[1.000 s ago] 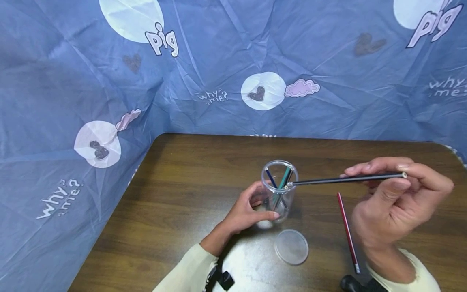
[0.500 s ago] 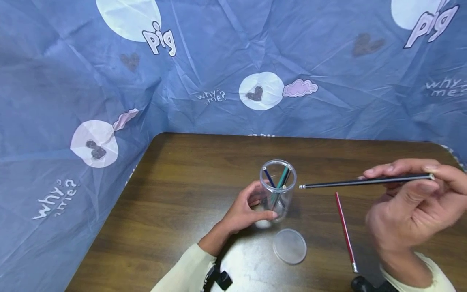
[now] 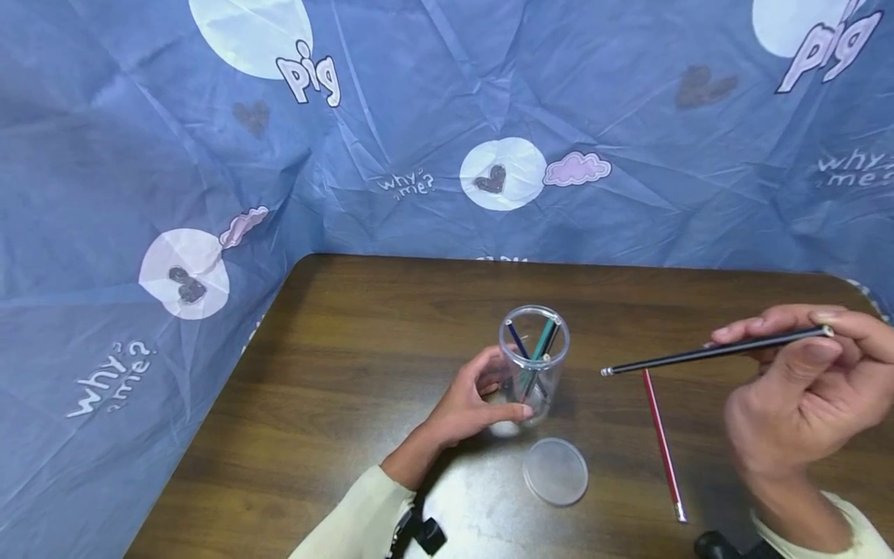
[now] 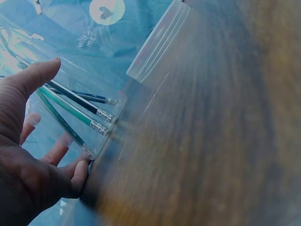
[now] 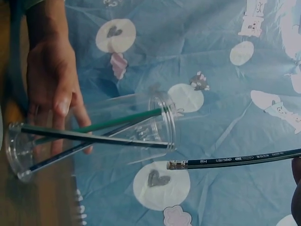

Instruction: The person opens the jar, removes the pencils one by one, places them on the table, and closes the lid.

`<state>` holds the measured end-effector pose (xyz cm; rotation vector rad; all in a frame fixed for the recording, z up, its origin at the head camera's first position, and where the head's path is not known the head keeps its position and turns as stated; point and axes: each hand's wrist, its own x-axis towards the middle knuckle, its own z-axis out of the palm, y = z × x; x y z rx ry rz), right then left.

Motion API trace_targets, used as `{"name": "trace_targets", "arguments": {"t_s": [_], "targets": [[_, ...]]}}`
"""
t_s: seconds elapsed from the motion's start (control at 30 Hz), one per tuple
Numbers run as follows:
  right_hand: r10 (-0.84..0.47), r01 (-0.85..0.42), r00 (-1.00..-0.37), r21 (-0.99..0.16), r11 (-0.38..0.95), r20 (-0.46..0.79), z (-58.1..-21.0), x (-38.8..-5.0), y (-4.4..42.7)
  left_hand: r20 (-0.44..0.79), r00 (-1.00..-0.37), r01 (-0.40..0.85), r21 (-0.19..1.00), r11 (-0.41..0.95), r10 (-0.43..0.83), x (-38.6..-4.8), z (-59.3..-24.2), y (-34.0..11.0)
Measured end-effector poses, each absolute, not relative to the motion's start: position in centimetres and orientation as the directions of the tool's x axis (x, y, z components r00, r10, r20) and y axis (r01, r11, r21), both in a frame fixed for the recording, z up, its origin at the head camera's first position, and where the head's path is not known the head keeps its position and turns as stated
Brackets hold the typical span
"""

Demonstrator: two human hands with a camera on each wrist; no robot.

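A clear plastic cup [image 3: 534,373] stands upright on the table with several pencils [image 4: 75,110] inside, their eraser ends down. The left hand [image 3: 471,404] curls round the cup's lower left side, thumb in front. To the right, the right hand [image 3: 810,388] pinches a dark pencil [image 3: 719,353] near its far end, above the table; its metal-banded eraser end [image 5: 176,165] points left toward the cup without touching it. In the right wrist view only a bit of the right fingers [image 5: 297,174] shows. A red pencil [image 3: 663,442] lies on the table between the cup and the right hand.
A round clear lid [image 3: 556,472] lies flat just in front of the cup. The brown wooden table [image 3: 335,373] is bordered at the back and left by a hanging blue printed cloth [image 3: 391,93]. Dark wrist devices sit at both sleeves.
The right hand has moved right with the dark pencil, taking its eraser end away from the cup's rim; that end now tilts lower. The left hand and cup have stayed in place.
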<state>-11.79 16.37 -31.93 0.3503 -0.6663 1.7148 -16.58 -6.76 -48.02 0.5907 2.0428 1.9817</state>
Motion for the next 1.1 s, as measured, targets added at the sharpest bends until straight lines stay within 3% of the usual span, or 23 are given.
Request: {"name": "trace_targets", "arguments": {"t_s": [0.67,1.1], "targets": [[0.703,-0.927,-0.333,-0.353,-0.123,0.629,-33.7,-11.6,18.3,0.109,-0.887,0.129,0.992,0.014,0.449,-16.7,-48.3,-6.5],[0.470,-0.846,-0.510,-0.519,-0.123,0.720,-36.4,-11.6,20.4,0.099,-0.895,0.121,0.992,0.025,0.434,-16.6,-48.2,-6.8]]}}
